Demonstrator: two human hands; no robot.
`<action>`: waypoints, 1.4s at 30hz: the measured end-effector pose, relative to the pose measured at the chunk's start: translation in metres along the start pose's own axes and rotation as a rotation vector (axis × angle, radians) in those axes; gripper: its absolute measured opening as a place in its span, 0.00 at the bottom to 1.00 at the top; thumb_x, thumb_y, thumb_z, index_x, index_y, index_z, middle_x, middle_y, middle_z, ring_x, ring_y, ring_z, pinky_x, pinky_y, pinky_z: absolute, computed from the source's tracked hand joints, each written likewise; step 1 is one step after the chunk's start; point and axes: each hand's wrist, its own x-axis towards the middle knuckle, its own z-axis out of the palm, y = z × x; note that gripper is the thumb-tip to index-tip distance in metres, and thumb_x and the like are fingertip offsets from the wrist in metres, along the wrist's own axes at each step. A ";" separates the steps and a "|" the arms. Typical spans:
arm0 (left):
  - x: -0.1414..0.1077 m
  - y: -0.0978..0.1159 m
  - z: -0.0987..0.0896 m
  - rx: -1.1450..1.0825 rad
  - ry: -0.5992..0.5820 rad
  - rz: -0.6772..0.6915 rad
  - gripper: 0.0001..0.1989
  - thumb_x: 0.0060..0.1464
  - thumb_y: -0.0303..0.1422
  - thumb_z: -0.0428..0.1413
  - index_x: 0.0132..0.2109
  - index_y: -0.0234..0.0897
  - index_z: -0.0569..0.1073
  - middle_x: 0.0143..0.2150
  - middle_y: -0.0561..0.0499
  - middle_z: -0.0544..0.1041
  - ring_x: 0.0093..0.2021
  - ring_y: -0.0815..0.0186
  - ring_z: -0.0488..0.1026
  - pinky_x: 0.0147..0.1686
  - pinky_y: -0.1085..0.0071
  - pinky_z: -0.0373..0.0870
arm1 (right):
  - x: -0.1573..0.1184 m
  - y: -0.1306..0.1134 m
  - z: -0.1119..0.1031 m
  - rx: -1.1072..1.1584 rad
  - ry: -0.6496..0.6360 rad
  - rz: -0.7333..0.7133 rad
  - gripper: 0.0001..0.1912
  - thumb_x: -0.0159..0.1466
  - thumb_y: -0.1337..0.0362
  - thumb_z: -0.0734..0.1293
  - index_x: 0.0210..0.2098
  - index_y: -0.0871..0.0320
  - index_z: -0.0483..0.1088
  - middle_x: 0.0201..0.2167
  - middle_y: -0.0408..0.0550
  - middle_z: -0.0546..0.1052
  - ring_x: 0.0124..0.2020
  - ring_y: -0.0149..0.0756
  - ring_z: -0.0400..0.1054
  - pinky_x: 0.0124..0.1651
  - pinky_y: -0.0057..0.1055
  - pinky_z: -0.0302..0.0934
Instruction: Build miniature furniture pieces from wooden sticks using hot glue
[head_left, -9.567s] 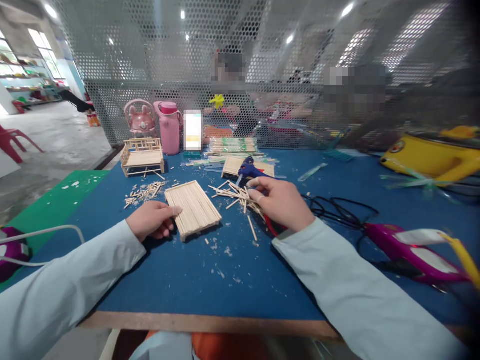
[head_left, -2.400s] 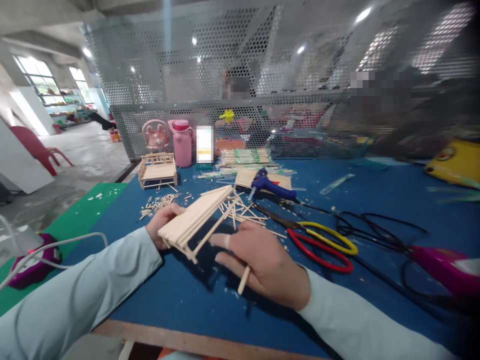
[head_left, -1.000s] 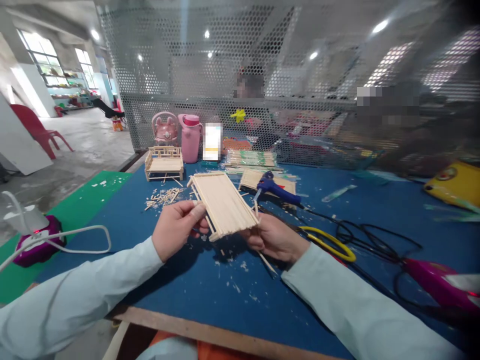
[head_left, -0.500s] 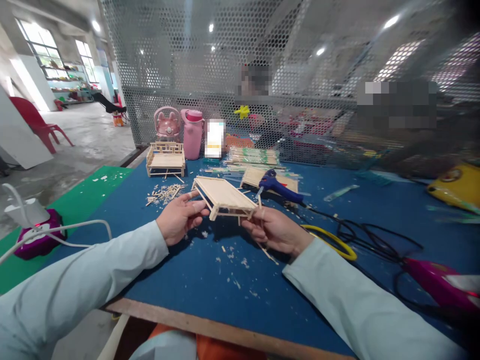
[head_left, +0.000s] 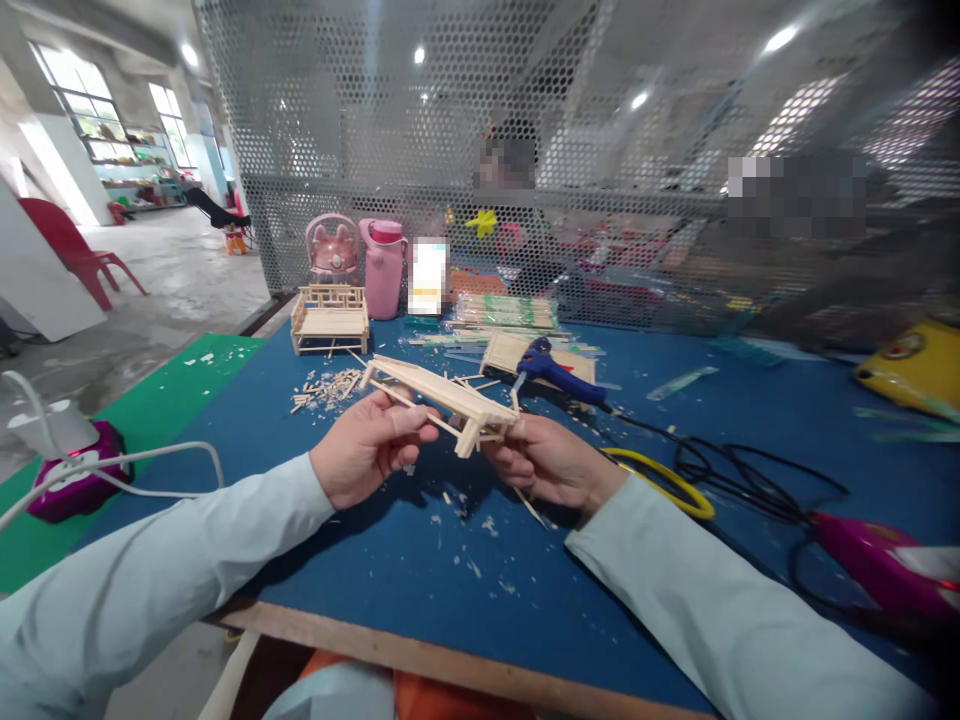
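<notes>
A small wooden stick frame (head_left: 439, 392) with a slatted top is held tilted above the blue table. My left hand (head_left: 369, 447) grips its left side, thumb along a stick on the near edge. My right hand (head_left: 551, 463) is closed on its right end, where short legs and crossbars show. Behind it, a blue glue gun (head_left: 559, 375) rests across a second slatted wooden piece (head_left: 501, 358). A finished-looking small wooden bench (head_left: 330, 320) stands at the back left, with a pile of short stick pieces (head_left: 330, 388) in front of it.
A pink bottle (head_left: 384, 270), a lit phone (head_left: 428, 276) and bagged sticks (head_left: 504, 310) line the back by the mesh screen (head_left: 420, 130). Black cables and a yellow ring (head_left: 675, 492) lie right. A purple power strip (head_left: 75, 470) sits left. A person is behind the mesh.
The wooden frame has been tipped so its top shows more edge-on and its near corner is lower and further right. My left hand has shifted slightly right along it.
</notes>
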 end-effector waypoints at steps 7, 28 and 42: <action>0.008 -0.001 -0.011 -0.122 0.055 -0.106 0.10 0.55 0.31 0.51 0.38 0.28 0.72 0.26 0.48 0.76 0.21 0.72 0.72 0.20 0.79 0.72 | -0.004 -0.002 0.005 0.032 -0.003 -0.059 0.08 0.51 0.65 0.65 0.24 0.59 0.60 0.12 0.34 0.60 0.11 0.16 0.43 0.13 0.15 0.38; 0.013 0.002 -0.012 0.091 -0.040 -0.427 0.25 0.62 0.38 0.39 0.46 0.19 0.71 0.24 0.41 0.77 0.21 0.64 0.74 0.23 0.71 0.71 | -0.043 0.003 0.052 -0.332 -0.237 -0.251 0.11 0.59 0.57 0.63 0.30 0.59 0.64 0.22 0.41 0.73 0.13 0.18 0.56 0.15 0.18 0.48; 0.022 -0.002 -0.022 0.278 0.324 -0.130 0.07 0.55 0.21 0.50 0.32 0.30 0.71 0.31 0.48 0.77 0.27 0.74 0.74 0.25 0.81 0.72 | -0.027 -0.015 -0.010 -1.293 0.404 -0.323 0.10 0.59 0.56 0.58 0.29 0.56 0.62 0.21 0.41 0.64 0.23 0.30 0.57 0.26 0.28 0.51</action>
